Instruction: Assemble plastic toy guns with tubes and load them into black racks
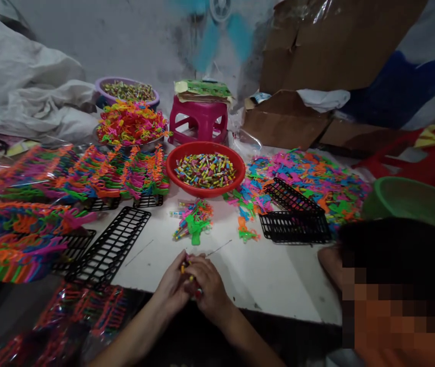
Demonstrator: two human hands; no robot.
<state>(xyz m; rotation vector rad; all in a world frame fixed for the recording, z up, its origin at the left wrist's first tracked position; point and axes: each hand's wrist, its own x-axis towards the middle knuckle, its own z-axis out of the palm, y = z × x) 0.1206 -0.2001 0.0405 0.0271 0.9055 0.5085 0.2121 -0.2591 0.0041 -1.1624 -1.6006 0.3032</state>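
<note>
My left hand and my right hand meet at the table's near edge, both closed around a few small colourful tubes that my fingers partly cover. How many there are, I cannot make out. Just beyond my hands lies a small pile of similar tubes with a green plastic toy piece and orange bits. Behind that pile a red basin is filled with many such printed tubes. An orange and green plastic piece rests to the right of the pile.
Black plastic racks lie at left, near rows of bright plastic pieces. More black racks sit at right before a heap of loose pieces. A pink stool stands behind. Another person is close on my right, by a green tub.
</note>
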